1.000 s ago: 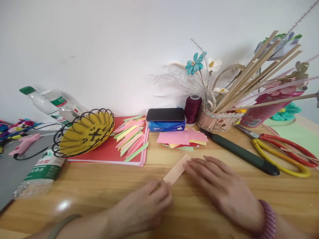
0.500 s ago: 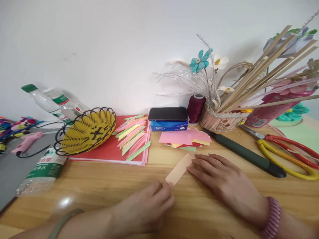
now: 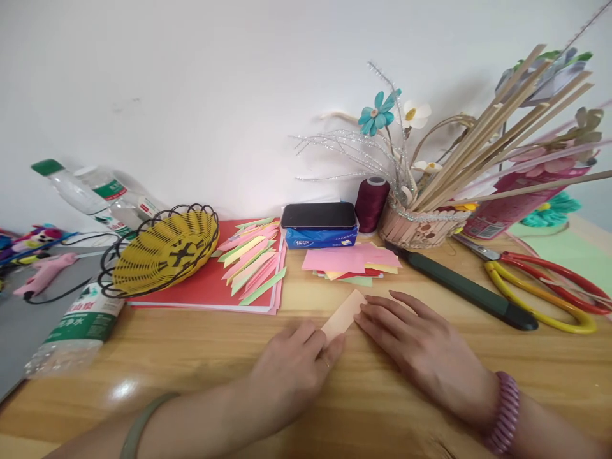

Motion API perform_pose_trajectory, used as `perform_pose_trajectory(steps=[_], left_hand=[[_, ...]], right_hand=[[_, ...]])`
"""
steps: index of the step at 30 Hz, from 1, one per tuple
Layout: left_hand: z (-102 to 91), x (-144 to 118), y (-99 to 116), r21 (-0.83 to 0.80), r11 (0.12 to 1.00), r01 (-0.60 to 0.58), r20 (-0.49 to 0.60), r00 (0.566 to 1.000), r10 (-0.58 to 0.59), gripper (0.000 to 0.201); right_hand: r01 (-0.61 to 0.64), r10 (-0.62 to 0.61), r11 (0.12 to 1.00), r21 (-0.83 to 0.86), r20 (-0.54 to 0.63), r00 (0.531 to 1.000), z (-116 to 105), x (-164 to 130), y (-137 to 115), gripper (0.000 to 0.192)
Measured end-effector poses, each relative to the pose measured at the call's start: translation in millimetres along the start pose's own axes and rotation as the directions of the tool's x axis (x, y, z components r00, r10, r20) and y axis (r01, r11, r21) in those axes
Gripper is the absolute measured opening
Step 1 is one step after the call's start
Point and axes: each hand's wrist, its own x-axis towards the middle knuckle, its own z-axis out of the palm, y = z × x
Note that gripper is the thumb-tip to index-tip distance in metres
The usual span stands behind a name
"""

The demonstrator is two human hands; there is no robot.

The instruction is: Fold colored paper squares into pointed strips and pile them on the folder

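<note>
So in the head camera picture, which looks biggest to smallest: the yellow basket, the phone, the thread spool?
1. yellow basket
2. phone
3. thread spool
All sit about equally far back, so nearness hardly matters.

Both hands lie flat on a wooden table (image 3: 201, 357), pressing a folded peach paper strip (image 3: 345, 312). The left hand (image 3: 291, 370) covers the strip's near end; the right hand (image 3: 421, 347) has its fingertips on the far end. Just behind the strip sits a stack of coloured papers (image 3: 349, 262), and behind that a phone (image 3: 318, 215) on a tissue pack (image 3: 319, 237). A yellow basket (image 3: 162, 254) rests tilted on red card (image 3: 201, 290) beside cut paper strips (image 3: 252, 261). To the right lie a dark knife (image 3: 461, 287) and scissors (image 3: 549, 287).
</note>
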Motion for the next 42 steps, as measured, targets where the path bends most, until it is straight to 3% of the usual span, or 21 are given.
perform_pose_trajectory(steps=[6, 14, 21, 24, 28, 31, 34, 36, 39, 42], left_hand=[[-0.7, -18.1, -2.2, -0.100, 0.995, 0.012, -0.080, 0.997, -0.021, 0.031], [-0.2, -27.7, -0.6, -0.061, 0.998, 0.008, -0.078, 0.997, -0.013, 0.034], [2.1, -26.0, -5.3, -0.106, 0.994, -0.007, -0.173, 0.985, -0.011, 0.026], [-0.1, -22.1, -9.6, -0.214, 0.977, 0.009, -0.260, 0.963, -0.066, 0.018], [-7.9, -12.2, -14.9, -0.328, 0.945, 0.004, -0.303, 0.947, -0.109, 0.024], [-12.2, -0.1, -15.7, -0.347, 0.935, 0.080, -0.233, 0.958, -0.168, 0.028], [-11.7, 12.3, -14.4, -0.350, 0.917, 0.192, -0.061, 0.972, -0.227, 0.060], [-9.8, 18.0, -14.3, -0.360, 0.899, 0.248, 0.002, 0.964, -0.266, 0.067], [-7.5, 21.3, -16.1, -0.409, 0.879, 0.244, 0.034, 0.967, -0.253, 0.048], [-6.3, 20.7, -18.2, -0.392, 0.914, 0.101, -0.030, 0.992, -0.123, 0.021]], right_hand=[[-0.011, 0.011, 1.000, 0.026, 0.010, 1.000, 0.5, -0.6, 1.7, 0.036], [-0.048, 0.047, 0.998, 0.037, 0.024, 0.999, 1.3, -4.8, 6.0, 0.036], [-0.233, 0.230, 0.945, 0.229, 0.042, 0.972, 2.8, -4.5, 17.2, 0.031], [-0.322, 0.321, 0.908, 0.269, 0.048, 0.946, 4.9, 1.1, 18.1, 0.025], [-0.354, 0.347, 0.860, 0.366, 0.089, 0.934, 5.4, 10.1, 9.7, 0.020], [-0.375, 0.361, 0.809, 0.452, 0.121, 0.925, 3.8, 12.1, 2.9, 0.007], [-0.429, 0.413, 0.738, 0.521, 0.154, 0.898, 2.0, 9.6, 0.5, 0.011], [-0.460, 0.449, 0.689, 0.560, 0.168, 0.878, 1.7, 7.6, 0.7, 0.008], [-0.462, 0.463, 0.631, 0.623, 0.175, 0.869, 2.5, 6.8, 1.4, 0.014], [-0.431, 0.426, 0.593, 0.680, 0.190, 0.885, 2.4, 7.1, 0.5, 0.019]])
